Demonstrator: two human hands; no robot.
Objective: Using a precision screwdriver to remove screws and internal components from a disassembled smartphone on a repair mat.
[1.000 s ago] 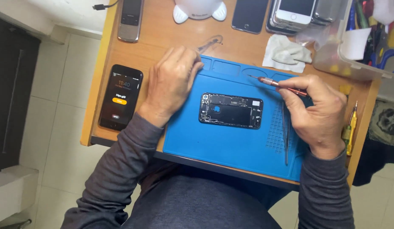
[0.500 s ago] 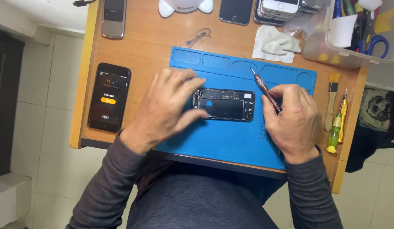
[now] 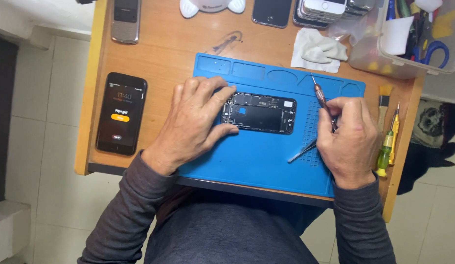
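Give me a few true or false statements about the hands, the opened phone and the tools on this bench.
1. The left hand rests on the left end of the opened phone. True.
2. The right hand holds a pair of scissors. False: it holds a thin screwdriver, tip pointing away.
3. The opened phone lies on a blue mat. True.
4. The black phone left of the mat has a dark, switched-off screen. False: its screen is lit.
5. Tweezers lie on the mat. True.
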